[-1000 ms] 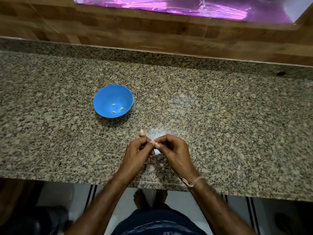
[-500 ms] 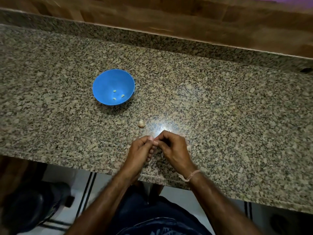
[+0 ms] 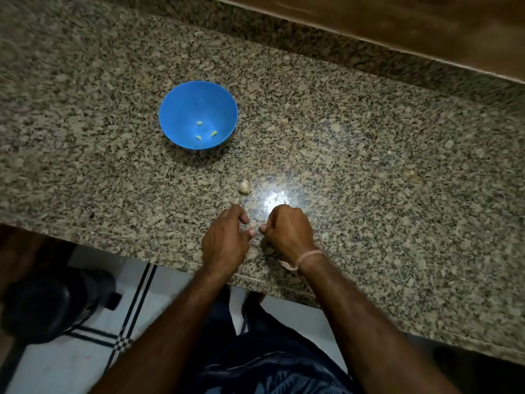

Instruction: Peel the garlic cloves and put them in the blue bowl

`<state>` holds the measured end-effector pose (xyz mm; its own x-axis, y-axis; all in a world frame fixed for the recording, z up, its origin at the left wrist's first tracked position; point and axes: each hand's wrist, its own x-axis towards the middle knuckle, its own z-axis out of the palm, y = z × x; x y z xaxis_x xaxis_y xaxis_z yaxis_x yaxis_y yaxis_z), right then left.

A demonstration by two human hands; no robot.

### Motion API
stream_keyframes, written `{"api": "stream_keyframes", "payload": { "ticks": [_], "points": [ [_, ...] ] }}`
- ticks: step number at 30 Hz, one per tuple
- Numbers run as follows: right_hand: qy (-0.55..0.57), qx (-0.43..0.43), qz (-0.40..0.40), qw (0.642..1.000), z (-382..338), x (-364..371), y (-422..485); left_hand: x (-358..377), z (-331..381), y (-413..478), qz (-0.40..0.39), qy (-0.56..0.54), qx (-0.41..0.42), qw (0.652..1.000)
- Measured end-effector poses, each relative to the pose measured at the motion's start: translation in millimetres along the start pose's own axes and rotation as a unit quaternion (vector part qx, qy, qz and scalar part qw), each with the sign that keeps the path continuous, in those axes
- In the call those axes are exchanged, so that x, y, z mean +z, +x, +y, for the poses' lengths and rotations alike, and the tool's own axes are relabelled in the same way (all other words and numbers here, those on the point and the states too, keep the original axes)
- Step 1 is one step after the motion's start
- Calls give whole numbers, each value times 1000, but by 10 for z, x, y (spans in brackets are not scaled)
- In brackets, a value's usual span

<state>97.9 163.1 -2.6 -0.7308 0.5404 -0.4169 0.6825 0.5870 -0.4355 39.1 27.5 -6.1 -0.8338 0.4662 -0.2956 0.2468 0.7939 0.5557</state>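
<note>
The blue bowl stands on the granite counter with three small peeled cloves at its bottom. An unpeeled piece of garlic lies on the counter between the bowl and my hands. Near the counter's front edge, my left hand pinches a small pale garlic clove at its fingertips. My right hand sits just to the right with fingers curled into a loose fist, thumb tip toward the left hand. A narrow gap separates the two hands. Nothing shows in the right hand's fingers.
The granite counter runs wide to both sides, with a raised granite strip and wooden wall behind. A bright light reflection lies just beyond my hands. Below the front edge are tiled floor and a dark round object at the left.
My hands pinched the clove together before; now they have drawn slightly apart, the right curled into a fist. The view has tilted down, nearer the counter edge.
</note>
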Motion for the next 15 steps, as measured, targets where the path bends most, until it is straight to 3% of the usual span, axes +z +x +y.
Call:
{"api": "stream_keyframes", "payload": {
  "ticks": [5, 11, 15],
  "points": [
    [-79, 5, 13, 997, -149, 24, -42, 28, -15, -26, 16, 6, 3, 1000],
    [-145, -61, 59, 986, -246, 67, -210, 68, -48, -25, 20, 7, 17, 1000],
    [-81, -76, 93, 989, -85, 132, -268, 77, -90, -31, 18, -1, 30, 999]
  ]
}}
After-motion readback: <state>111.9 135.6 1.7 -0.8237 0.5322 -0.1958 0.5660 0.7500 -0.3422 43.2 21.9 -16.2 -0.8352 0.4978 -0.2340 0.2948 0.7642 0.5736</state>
